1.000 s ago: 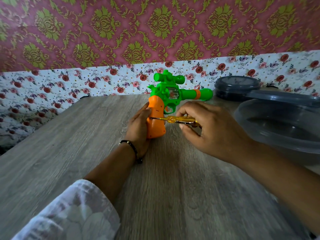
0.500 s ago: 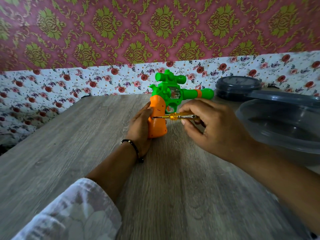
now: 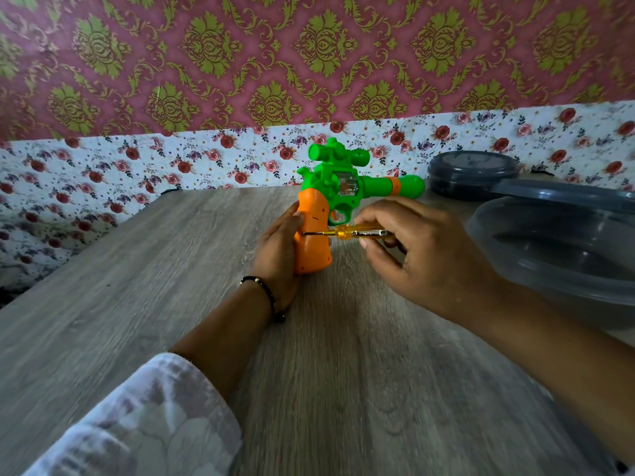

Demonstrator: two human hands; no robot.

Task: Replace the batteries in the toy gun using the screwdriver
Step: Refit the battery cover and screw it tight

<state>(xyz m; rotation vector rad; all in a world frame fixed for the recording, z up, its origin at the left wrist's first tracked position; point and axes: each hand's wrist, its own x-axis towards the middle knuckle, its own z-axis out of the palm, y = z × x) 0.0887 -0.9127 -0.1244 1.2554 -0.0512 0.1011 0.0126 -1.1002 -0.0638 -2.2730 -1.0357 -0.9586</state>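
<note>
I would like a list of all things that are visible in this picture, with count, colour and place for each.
toy gun: 1, green with orange grip, upright at table middle
screwdriver: 1, yellow handle, tip at orange grip
table: 1, grey wood
lidded container: 1, dark grey, far right
clear bowl: 1, greyish, right edge
bracelet: 1, black, left wrist
left hand: holds the grip
right hand: pinches the screwdriver

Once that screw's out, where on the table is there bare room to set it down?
Bare wood lies left of the left hand, out to the table edge, and in front between both forearms. The right is crowded: clear bowl and dark lidded container sit behind the right hand.
</note>
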